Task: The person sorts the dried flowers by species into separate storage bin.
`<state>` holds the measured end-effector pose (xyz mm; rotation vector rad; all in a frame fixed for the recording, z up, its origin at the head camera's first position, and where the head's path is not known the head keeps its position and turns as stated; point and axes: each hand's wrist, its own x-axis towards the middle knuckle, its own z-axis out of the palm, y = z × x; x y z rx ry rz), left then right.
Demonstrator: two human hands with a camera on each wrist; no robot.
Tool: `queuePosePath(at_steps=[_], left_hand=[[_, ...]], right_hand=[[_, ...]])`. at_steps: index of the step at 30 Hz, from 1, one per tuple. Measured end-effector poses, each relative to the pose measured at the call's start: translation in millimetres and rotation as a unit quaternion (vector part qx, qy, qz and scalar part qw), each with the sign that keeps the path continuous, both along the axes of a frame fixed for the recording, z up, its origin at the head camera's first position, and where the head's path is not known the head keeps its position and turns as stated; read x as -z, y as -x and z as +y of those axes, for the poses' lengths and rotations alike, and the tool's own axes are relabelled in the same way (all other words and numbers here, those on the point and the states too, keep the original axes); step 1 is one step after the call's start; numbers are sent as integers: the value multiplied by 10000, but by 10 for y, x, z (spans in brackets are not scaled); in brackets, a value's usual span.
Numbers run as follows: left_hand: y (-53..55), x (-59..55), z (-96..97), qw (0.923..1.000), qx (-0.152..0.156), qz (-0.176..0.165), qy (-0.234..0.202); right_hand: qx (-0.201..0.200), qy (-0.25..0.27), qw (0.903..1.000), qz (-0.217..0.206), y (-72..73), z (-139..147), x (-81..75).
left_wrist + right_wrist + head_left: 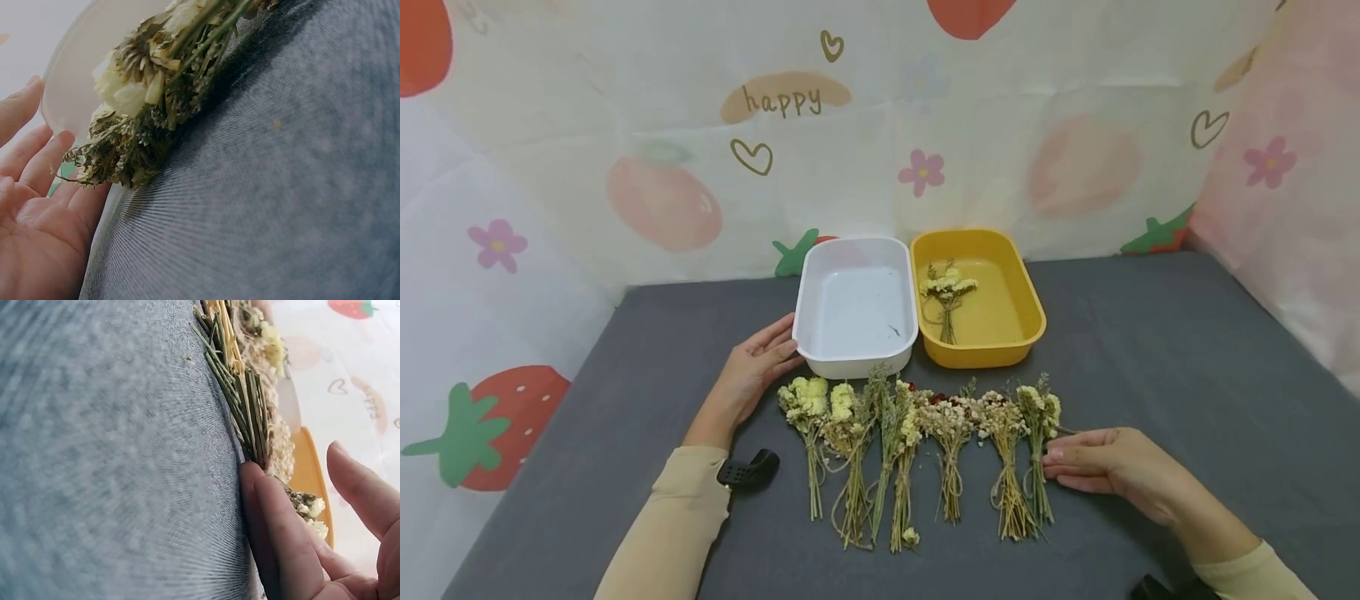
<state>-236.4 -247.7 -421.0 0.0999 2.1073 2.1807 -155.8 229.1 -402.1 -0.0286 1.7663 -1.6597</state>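
My left hand (751, 373) rests its outstretched fingers at the left front corner of a white plastic basin (850, 367). In the left wrist view its thumb (25, 107) lies right at the basin's edge, beside a pale yellow flower bunch (131, 87). My right hand (1116, 468) is at the right end of a row of dried flower bunches, fingertips at the stems of the last bunch (1037, 467). The right wrist view shows straight fingers (284, 531) against those green stems (250, 412), with the thumb held away from them.
A yellow basin (977, 357) stands against the white one, with one small dried bunch (948, 287) inside. Several tied bunches, among them a cream-flowered one (951, 425), lie in front on the grey cloth (1150, 358). A printed curtain (880, 125) rises behind.
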Motion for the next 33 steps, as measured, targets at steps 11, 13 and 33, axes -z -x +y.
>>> queuePosePath(at_steps=[11,13,33], left_hand=[[8,-8,38,10000,12,41,-41],[7,-18,32,10000,-1,47,-32],[-21,-28,-2,10000,-25,7,-30]], right_hand=[[-131,323,9994,10,-2,34,44],[-166,418,9990,-36,6,19,58],[52,688,9969,-373,55,-52,148]])
